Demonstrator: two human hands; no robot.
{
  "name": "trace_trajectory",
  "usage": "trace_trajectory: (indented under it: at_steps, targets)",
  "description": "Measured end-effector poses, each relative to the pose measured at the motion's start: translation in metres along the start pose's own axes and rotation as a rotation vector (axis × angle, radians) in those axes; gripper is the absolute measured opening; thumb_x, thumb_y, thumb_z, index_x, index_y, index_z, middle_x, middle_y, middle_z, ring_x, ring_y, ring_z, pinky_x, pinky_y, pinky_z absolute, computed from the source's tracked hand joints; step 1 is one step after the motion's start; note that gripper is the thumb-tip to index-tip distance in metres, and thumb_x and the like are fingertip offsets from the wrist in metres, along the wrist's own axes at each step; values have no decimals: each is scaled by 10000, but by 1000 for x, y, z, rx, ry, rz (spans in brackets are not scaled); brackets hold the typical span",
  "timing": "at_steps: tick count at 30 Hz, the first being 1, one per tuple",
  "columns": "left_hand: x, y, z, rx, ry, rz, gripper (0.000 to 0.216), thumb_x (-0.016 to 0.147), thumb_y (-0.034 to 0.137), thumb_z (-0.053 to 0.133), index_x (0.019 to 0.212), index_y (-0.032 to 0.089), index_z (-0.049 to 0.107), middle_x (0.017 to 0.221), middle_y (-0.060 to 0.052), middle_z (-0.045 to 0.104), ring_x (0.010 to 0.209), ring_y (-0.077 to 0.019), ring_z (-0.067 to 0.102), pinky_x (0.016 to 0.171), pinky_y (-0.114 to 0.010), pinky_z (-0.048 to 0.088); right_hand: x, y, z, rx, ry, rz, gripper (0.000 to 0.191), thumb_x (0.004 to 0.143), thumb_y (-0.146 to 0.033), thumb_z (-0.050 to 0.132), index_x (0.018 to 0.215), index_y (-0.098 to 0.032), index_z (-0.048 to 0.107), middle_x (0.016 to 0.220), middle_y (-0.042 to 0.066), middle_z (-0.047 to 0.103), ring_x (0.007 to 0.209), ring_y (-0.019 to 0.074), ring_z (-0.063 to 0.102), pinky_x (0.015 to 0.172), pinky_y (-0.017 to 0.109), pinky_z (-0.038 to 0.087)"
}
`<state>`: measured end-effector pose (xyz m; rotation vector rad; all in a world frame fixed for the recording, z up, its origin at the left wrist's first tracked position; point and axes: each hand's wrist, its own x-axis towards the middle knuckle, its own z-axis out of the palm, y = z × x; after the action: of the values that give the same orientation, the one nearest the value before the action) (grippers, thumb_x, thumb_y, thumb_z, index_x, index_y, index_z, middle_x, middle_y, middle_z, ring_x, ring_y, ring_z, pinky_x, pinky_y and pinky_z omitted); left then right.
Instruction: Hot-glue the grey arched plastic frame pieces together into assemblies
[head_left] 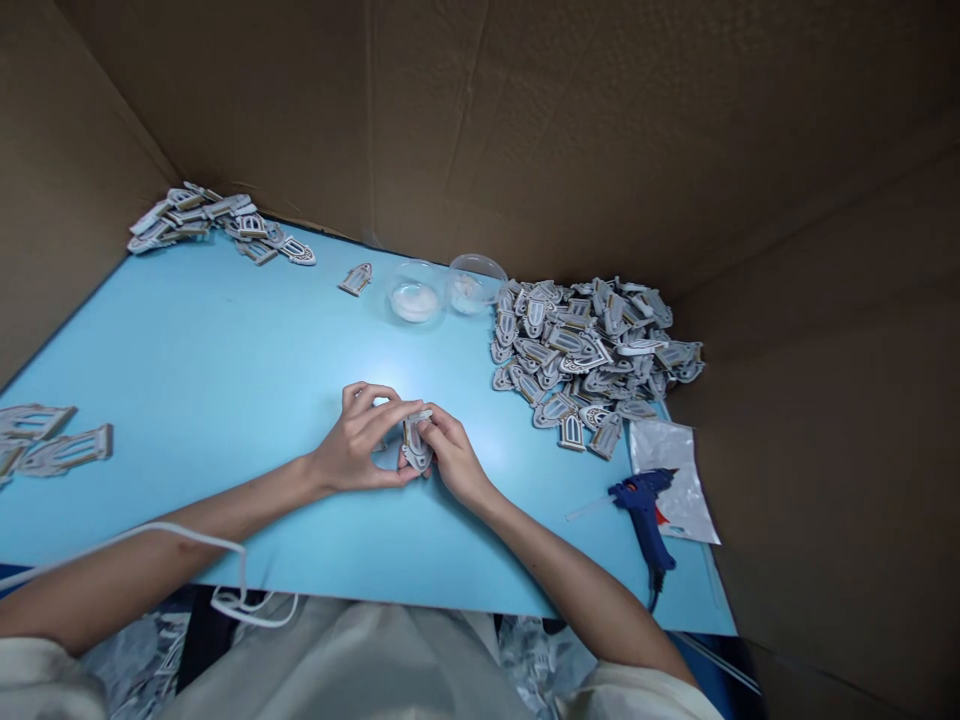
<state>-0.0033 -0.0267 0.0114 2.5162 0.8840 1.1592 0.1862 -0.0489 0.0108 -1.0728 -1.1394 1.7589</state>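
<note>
A small grey-and-white arched ornament piece [415,445] is held upright over the middle of the light blue table [225,370]. My left hand [360,440] pinches it from the left with fingers curled. From the right, my right hand [450,455] grips the same piece with its fingertips. Both hands touch each other around the piece, which hides part of it.
A large heap of similar pieces [592,355] lies right of the hands. A smaller heap [210,220] sits far left, with one loose piece [356,279]. Two clear round dishes [415,292] stand behind. A blue glue gun [645,510] rests beside a plastic bag [675,475]. Cardboard walls surround the table.
</note>
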Motion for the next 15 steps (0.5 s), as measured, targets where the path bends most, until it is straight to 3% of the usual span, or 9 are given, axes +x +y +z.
trace_trajectory:
  at_steps: [5,10,15]
  targets:
    - [2,1,-1,-24,-9,-33,795,832,345,827,1548,231,502,1158,-106,781,1085,-325,668,991,-481,403,1,-1,-1,33,-11,27,178,935,-381,582,1025,-228,581,674,-17,714,505,152,543,459,248,407]
    - [3,2,-1,-34,-10,-40,741,829,318,808,1504,206,526,1168,-109,773,1093,-313,659,1000,-464,398,2,-3,-1,47,9,52,213,922,-416,574,1017,-227,589,646,-23,708,474,148,537,432,243,398]
    - [2,3,-1,-28,-12,-50,719,828,325,805,1488,199,549,1152,-112,778,1094,-316,668,1004,-468,398,2,-7,0,65,5,74,220,847,-340,596,1036,-228,602,665,-21,733,484,152,552,439,240,402]
